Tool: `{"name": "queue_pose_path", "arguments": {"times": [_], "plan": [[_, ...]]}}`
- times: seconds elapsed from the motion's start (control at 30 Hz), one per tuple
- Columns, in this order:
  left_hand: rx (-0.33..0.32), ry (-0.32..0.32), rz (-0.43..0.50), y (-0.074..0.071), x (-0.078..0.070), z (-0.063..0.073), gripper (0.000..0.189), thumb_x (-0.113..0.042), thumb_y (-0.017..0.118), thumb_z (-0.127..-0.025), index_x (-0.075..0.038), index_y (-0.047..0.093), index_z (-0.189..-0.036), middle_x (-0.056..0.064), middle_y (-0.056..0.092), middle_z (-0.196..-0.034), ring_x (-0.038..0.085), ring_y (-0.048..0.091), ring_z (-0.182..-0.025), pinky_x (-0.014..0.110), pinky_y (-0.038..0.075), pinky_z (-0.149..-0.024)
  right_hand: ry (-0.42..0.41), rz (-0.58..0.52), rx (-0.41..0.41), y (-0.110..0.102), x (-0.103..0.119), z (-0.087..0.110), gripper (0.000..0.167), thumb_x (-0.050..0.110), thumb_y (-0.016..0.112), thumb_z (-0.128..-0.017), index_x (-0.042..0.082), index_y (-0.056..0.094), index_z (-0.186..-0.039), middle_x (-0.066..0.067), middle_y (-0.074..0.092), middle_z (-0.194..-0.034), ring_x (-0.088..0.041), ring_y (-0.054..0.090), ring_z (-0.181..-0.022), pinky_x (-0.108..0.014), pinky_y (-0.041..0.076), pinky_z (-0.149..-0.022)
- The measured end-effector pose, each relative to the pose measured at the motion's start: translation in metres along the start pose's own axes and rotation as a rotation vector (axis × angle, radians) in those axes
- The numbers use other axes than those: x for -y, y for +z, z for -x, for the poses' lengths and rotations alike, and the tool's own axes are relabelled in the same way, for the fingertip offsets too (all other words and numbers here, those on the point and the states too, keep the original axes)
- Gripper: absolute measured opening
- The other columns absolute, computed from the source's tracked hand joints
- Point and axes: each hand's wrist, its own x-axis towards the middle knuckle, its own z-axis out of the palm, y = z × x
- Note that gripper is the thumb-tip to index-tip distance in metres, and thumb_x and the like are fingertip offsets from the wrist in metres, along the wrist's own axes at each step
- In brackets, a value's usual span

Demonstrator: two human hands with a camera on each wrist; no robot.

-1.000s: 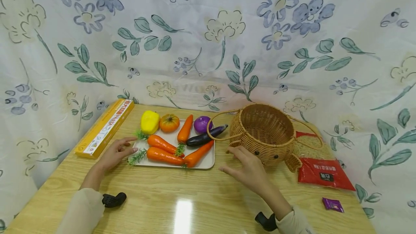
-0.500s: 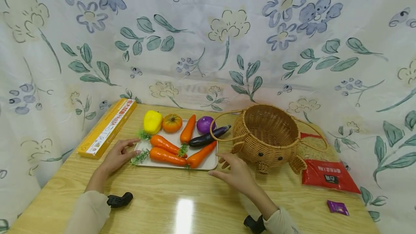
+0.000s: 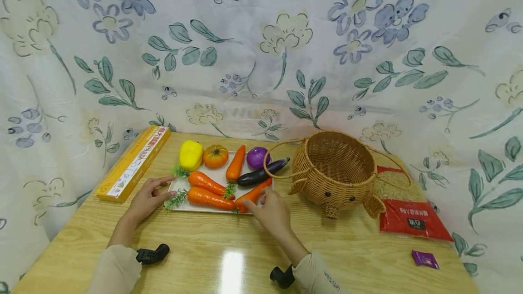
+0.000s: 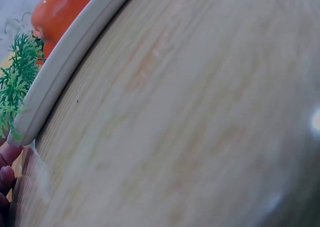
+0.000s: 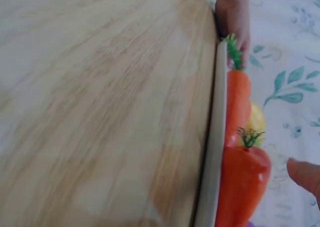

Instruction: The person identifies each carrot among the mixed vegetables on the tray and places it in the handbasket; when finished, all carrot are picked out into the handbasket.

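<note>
A pale tray bears several toy vegetables, among them orange carrots with green tops, a yellow pepper, a small pumpkin, a purple onion and a dark eggplant. My left hand touches the tray's left end; its fingers show at the tray corner in the left wrist view. Over the front right carrot hovers my right hand, thumb and fingers spread. A gap separates its fingertip from that carrot in the right wrist view.
Right of the tray stands a wicker basket with an animal face, one handle reaching over the eggplant. Beyond it lie a red food bag and a purple packet. A yellow pasta box lies at left, before a floral curtain.
My right hand has moved left from in front of the basket to above the front right carrot. The left hand stays by the tray's left end; the vegetables lie as before.
</note>
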Motion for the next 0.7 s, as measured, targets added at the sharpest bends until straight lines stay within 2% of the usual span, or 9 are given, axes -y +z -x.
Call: {"name": "queue_pose_path", "arguments": {"times": [0.13,0.23,0.37,0.47,0.57,0.7], "plan": [[-0.001,-0.026,-0.009,0.0,-0.003,0.001,0.055,-0.037,0.066,-0.096,-0.012,0.053,-0.143,0.015,0.048,-0.121,0.016,0.039,-0.08,0.028,0.034,-0.069,0.064,0.073,-0.039,0.01,0.004,-0.002,0.055,0.061,0.073,-0.081,0.009,0.055,-0.074,-0.002,0.049,-0.069,-0.018,0.044,-0.06,-0.031,0.033,-0.054],[-0.004,-0.032,-0.015,0.001,-0.003,0.002,0.055,-0.038,0.065,-0.096,-0.013,0.053,-0.143,0.015,0.048,-0.122,0.016,0.039,-0.08,0.029,0.034,-0.069,0.086,0.133,-0.034,0.016,0.007,-0.004,0.064,0.071,0.066,-0.08,0.01,0.051,-0.067,-0.006,0.051,-0.069,-0.022,0.049,-0.061,-0.034,0.034,-0.055],[-0.008,-0.034,-0.026,0.001,-0.003,0.003,0.054,-0.037,0.065,-0.096,-0.013,0.053,-0.143,0.015,0.048,-0.122,0.016,0.039,-0.079,0.029,0.034,-0.068,0.102,0.208,-0.021,0.025,0.009,-0.007,0.073,0.081,0.057,-0.078,0.01,0.052,-0.062,-0.012,0.058,-0.077,-0.026,0.056,-0.069,-0.038,0.039,-0.058],[-0.014,-0.033,-0.033,0.002,-0.002,0.003,0.054,-0.038,0.065,-0.096,-0.013,0.054,-0.143,0.014,0.048,-0.121,0.015,0.039,-0.079,0.029,0.033,-0.068,0.116,0.247,-0.033,0.031,0.01,-0.008,0.075,0.082,0.056,-0.077,0.01,0.053,-0.059,-0.016,0.061,-0.084,-0.027,0.058,-0.073,-0.039,0.041,-0.059],[-0.019,-0.023,-0.037,0.003,-0.001,0.002,0.054,-0.039,0.065,-0.096,-0.014,0.054,-0.143,0.013,0.049,-0.12,0.014,0.039,-0.079,0.029,0.033,-0.068,0.122,0.28,-0.062,0.034,0.01,-0.009,0.077,0.082,0.056,-0.077,0.007,0.057,-0.062,-0.018,0.063,-0.088,-0.028,0.059,-0.076,-0.04,0.043,-0.059],[-0.026,-0.011,-0.039,0.005,0.001,0.002,0.054,-0.039,0.064,-0.097,-0.013,0.054,-0.143,0.013,0.049,-0.119,0.014,0.039,-0.079,0.029,0.033,-0.068,0.113,0.32,-0.093,0.036,0.01,-0.008,0.081,0.078,0.058,-0.08,-0.003,0.066,-0.075,-0.021,0.063,-0.091,-0.03,0.06,-0.078,-0.041,0.046,-0.061]]}}
